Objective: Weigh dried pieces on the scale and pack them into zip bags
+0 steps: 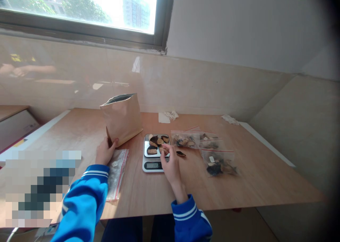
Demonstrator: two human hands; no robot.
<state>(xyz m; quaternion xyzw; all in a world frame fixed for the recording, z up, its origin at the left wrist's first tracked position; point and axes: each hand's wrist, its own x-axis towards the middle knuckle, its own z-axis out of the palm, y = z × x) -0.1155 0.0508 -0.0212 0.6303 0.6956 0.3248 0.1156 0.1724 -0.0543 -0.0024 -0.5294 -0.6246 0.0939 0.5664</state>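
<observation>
A brown kraft paper bag stands upright with its top gaping. My left hand is closed around its lower front corner. To its right, a kitchen scale carries several dried tan pieces with dark rinds on its plate. Over the plate's right front, my right hand has thumb and fingers closed on a dried piece, partly covered by the fingers. My right hand also hides part of the lit display. One loose dark piece lies beside the scale. Below my left hand is a clear zip bag.
Filled zip bags of dried pieces lie right of the scale. Crumpled tissue and a white paper sit by the back wall, with more tissue farther right. A blurred-out area covers the left.
</observation>
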